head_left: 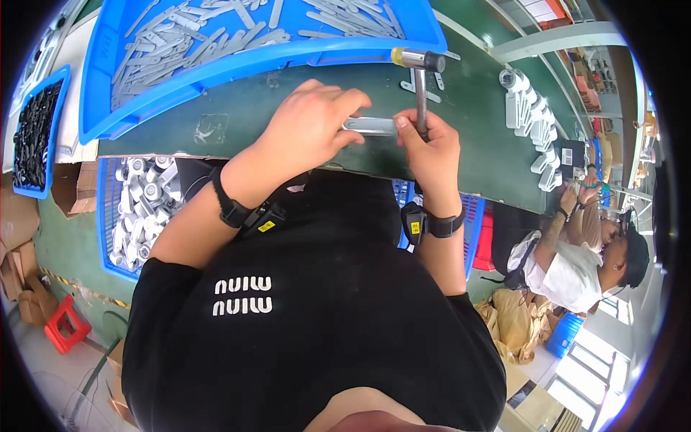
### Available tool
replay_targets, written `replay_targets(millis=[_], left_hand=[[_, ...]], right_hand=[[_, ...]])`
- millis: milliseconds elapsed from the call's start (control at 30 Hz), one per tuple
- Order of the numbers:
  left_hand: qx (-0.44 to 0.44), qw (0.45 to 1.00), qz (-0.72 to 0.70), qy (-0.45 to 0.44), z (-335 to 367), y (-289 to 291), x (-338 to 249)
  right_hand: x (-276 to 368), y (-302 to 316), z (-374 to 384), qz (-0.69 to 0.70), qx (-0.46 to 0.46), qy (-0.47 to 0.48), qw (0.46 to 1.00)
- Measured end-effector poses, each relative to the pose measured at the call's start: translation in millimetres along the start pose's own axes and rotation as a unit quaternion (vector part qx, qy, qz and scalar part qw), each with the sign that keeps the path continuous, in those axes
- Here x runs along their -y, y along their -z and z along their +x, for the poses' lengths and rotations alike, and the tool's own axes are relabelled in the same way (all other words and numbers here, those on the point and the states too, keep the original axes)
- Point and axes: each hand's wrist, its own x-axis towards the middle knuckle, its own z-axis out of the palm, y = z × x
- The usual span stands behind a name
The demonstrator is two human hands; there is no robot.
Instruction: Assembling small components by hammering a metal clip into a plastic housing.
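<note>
A long, narrow light-grey part (pixel 371 127) with rounded ends lies level between my hands, above the green tabletop. My left hand (pixel 309 119) pinches its left end between thumb and fingers. The right hand (pixel 434 150) is closed round the handle of a small hammer (pixel 421 93), and its thumb and forefinger also touch the part's right end. The hammer stands head up, with one yellow face and one black face. Several flat grey strips (pixel 425 92) lie on the table beside the hammer.
A blue tray (pixel 180 88) of grey strips stands at the far left. Assembled grey-white parts (pixel 536 122) line the table's right side. Below the table edge is a blue crate (pixel 108 216) of round-headed parts. Left is a blue bin (pixel 54 147) of black pieces. A co-worker (pixel 572 270) sits right.
</note>
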Motion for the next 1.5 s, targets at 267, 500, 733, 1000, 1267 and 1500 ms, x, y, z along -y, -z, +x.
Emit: replay_targets(millis=[267, 500, 733, 1000, 1267, 1500], left_hand=[[-0.022, 0.999, 0.009, -0.027, 1, -3, 2], [-0.037, 0.997, 0.017, -0.067, -4, -8, 7], [-0.039, 0.997, 0.020, -0.064, -4, -7, 3], [-0.017, 0.992, 0.119, -0.035, -1, -11, -19], [-0.030, 0.983, 0.166, -0.068, 1, -35, -21], [-0.099, 0.974, 0.181, -0.090, -3, -44, -20]], right_hand=[[-11, 3, 8, -0.003, 0.019, -0.007, 1.000], [-18, 6, 14, -0.044, 0.053, 0.032, 0.997], [-22, 8, 21, -0.084, 0.059, 0.034, 0.994], [-24, 7, 20, -0.105, 0.079, 0.079, 0.988], [-28, 5, 21, -0.111, 0.066, 0.107, 0.986], [-39, 5, 9, -0.080, 0.038, 0.138, 0.986]])
